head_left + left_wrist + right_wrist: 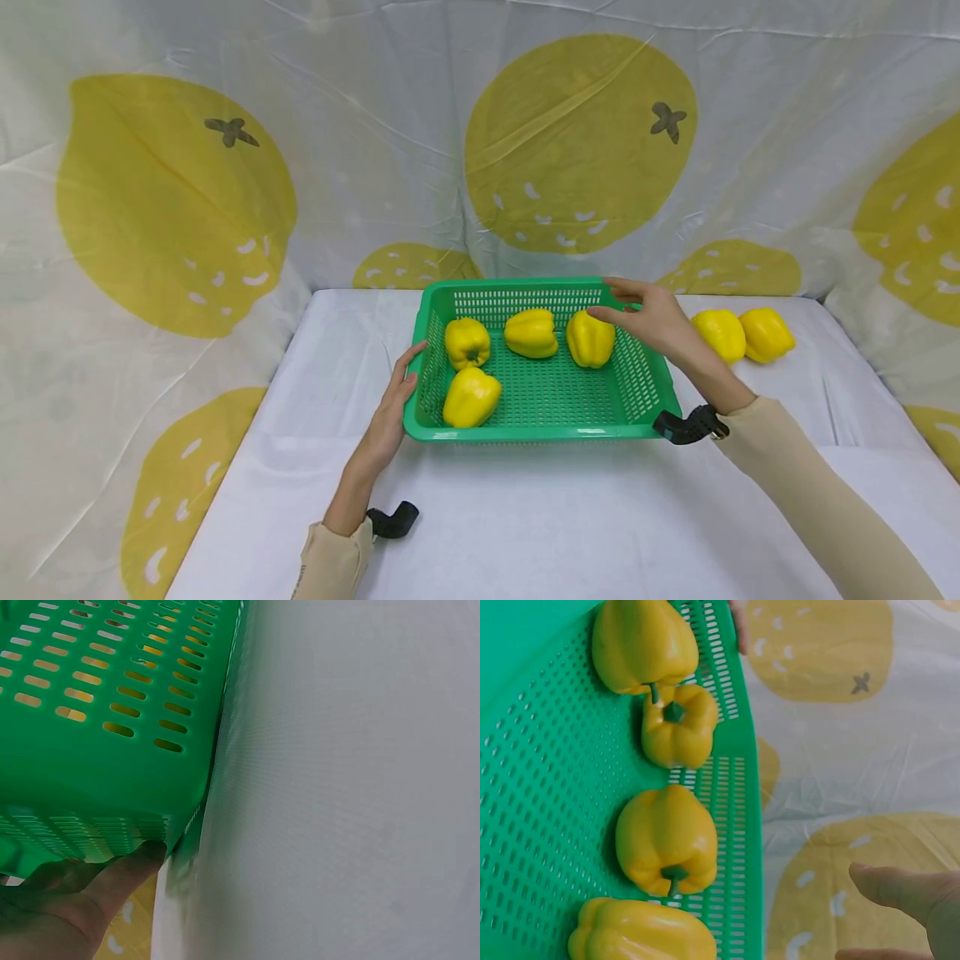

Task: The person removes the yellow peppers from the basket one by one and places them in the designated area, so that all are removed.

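A green plastic basket (536,432) stands on the white-covered table with several yellow bell peppers inside. Two peppers sit at its left end, a rear one (467,342) and a front one (472,398). Another pepper (531,333) lies at the middle back, and one more (590,340) toward the right. My left hand (386,421) rests against the basket's left side, its fingers extended along the outer wall (97,776). Over the basket's right back corner, my right hand (656,317) has thumb and fingers apart with nothing between them; its thumb appears near the right pepper.
Two more yellow bell peppers, a nearer-left one (720,335) and a right one (767,334), lie on the table (570,517) right of the basket. A lemon-print cloth (375,150) hangs behind and at both sides.
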The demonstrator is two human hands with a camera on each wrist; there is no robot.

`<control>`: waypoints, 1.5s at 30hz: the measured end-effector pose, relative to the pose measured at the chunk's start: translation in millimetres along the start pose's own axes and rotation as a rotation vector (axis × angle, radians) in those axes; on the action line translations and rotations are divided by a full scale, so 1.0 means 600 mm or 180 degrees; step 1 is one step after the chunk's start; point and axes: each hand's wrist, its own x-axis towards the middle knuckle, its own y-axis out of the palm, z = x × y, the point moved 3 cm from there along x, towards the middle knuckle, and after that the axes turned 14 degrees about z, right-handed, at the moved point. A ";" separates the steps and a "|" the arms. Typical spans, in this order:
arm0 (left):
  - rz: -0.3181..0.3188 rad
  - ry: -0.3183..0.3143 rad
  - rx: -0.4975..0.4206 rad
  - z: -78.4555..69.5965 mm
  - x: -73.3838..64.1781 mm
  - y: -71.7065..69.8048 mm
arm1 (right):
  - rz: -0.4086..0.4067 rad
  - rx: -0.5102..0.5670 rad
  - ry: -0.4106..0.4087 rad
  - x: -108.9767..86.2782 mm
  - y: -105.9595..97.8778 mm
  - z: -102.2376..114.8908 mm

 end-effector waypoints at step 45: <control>-0.0003 -0.0044 -0.0010 -0.005 -0.001 0.002 | -0.0045 -0.0245 0.0199 0.072 0.036 -0.033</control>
